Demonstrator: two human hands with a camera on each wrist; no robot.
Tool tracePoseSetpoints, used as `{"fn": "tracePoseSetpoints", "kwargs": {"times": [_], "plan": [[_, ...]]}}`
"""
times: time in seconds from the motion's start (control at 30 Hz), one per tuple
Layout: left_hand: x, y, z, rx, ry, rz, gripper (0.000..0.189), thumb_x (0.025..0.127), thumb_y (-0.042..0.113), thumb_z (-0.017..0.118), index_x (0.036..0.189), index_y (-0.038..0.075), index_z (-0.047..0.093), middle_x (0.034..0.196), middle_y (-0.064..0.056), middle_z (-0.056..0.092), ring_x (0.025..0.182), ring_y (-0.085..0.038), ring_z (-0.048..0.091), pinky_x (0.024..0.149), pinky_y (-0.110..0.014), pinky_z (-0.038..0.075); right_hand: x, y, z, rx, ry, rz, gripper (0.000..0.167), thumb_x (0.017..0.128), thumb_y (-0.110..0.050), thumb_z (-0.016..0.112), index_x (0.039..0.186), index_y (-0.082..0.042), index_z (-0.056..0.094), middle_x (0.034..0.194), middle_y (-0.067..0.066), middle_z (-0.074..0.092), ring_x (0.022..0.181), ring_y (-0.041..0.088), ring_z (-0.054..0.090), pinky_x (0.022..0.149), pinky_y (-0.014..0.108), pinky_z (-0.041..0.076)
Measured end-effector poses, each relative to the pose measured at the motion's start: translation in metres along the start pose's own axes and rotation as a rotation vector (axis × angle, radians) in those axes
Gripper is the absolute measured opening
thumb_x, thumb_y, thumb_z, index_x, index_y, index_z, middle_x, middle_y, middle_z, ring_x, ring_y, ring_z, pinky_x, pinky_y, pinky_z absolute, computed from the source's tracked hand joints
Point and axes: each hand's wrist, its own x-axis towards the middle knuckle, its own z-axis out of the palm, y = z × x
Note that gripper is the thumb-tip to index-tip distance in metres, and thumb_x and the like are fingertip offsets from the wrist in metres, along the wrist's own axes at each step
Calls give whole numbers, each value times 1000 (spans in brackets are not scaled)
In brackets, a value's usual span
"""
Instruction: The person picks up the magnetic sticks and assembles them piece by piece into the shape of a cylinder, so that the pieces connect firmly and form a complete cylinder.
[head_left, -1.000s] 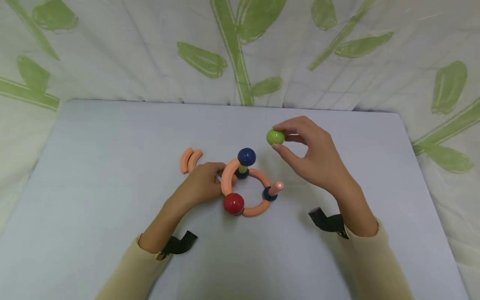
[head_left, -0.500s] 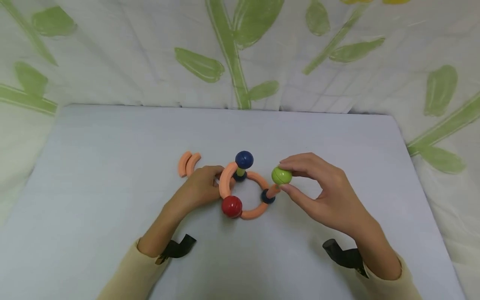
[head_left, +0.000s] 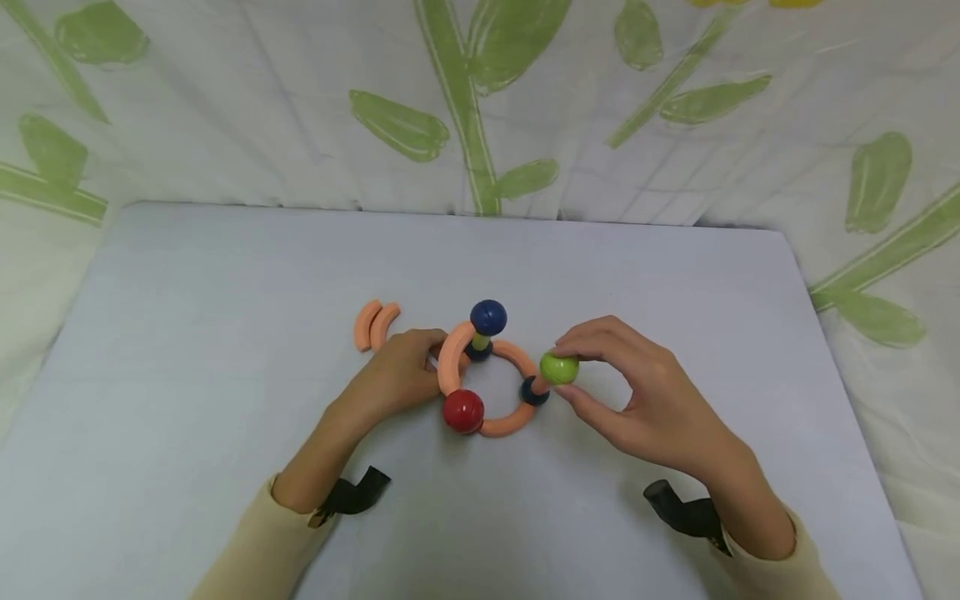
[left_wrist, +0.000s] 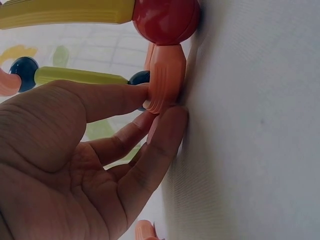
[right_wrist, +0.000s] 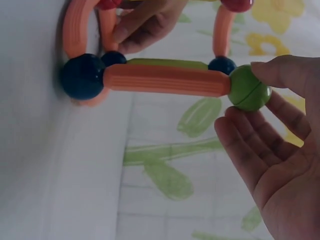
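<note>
A ball-and-rod toy frame stands on the table, with a ring of curved orange rods and balls at its base. My left hand (head_left: 397, 367) pinches a curved orange rod (left_wrist: 167, 75) of that ring, below a red ball (left_wrist: 165, 17). My right hand (head_left: 652, 392) pinches a green ball (right_wrist: 249, 88) between thumb and fingers. The ball sits against the top end of an upright orange rod (right_wrist: 165, 80), which rises from a dark blue ball (right_wrist: 82, 77). On top of the frame, a curved orange rod (head_left: 452, 358) links a blue ball (head_left: 488, 317) and a red ball (head_left: 462, 411).
Two loose curved orange rods (head_left: 366, 325) lie side by side just beyond the left hand. The pale table (head_left: 225, 283) ends at a hanging white cloth (head_left: 300, 167) printed with green leaves. Black wrist mounts (head_left: 682, 508) jut from both sleeves.
My right hand has come down toward the frame, bringing the green ball from above the table onto the upright orange rod's top. My left hand keeps its hold at the base.
</note>
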Motion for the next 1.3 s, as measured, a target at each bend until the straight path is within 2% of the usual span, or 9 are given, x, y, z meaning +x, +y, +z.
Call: {"fn": "tracePoseSetpoints", "kwargs": {"times": [0.4, 0.57, 0.73, 0.9, 1.07, 1.17, 1.3], "plan": [[-1, 3, 1, 45, 21, -11, 24, 95, 29, 77, 111, 12, 75, 93, -4, 74, 86, -22, 61, 73, -33, 45, -1, 0, -4, -41, -47, 23, 40, 86, -8, 87, 121, -18, 71, 126, -4, 67, 120, 10, 64, 107, 15, 49], [-1, 3, 0, 43, 17, -6, 23, 94, 24, 76, 114, 13, 76, 97, -4, 77, 88, -22, 62, 73, -32, 45, 0, 0, -5, -37, -49, 13, 52, 84, -8, 88, 132, -15, 68, 129, -3, 67, 118, 9, 66, 103, 17, 53], [0, 3, 0, 44, 15, -6, 25, 94, 26, 77, 113, 11, 75, 94, -5, 75, 85, -22, 62, 72, -32, 45, -1, 3, -7, -63, -71, 30, 66, 82, -12, 91, 141, -14, 63, 134, -3, 67, 120, 10, 66, 104, 21, 54], [-1, 3, 0, 58, 18, -11, 26, 93, 26, 78, 114, 11, 75, 96, -5, 76, 89, -23, 62, 75, -33, 45, -6, 9, -6, -122, -141, 113, 70, 83, -22, 92, 145, -17, 60, 136, -6, 67, 120, 9, 66, 103, 32, 57], [-2, 3, 0, 51, 14, -25, 30, 92, 27, 79, 116, 10, 75, 96, -6, 75, 92, -24, 60, 75, -34, 44, -21, 23, 7, -98, -198, 268, 56, 87, -26, 90, 136, -21, 63, 128, -11, 69, 115, 12, 67, 100, 40, 59], [-3, 1, 1, 54, 15, -30, 31, 92, 29, 78, 117, 10, 75, 98, -6, 75, 92, -25, 60, 76, -35, 44, -30, 32, 20, -69, -195, 326, 47, 88, -25, 88, 128, -19, 64, 120, -7, 71, 108, 15, 70, 95, 39, 61], [-2, 0, 1, 50, 21, -22, 28, 94, 30, 78, 113, 10, 75, 97, -5, 75, 91, -24, 60, 76, -35, 44, -34, 41, 37, -39, -159, 337, 38, 91, -18, 85, 122, -12, 65, 111, 0, 74, 99, 15, 72, 87, 35, 63]]}}
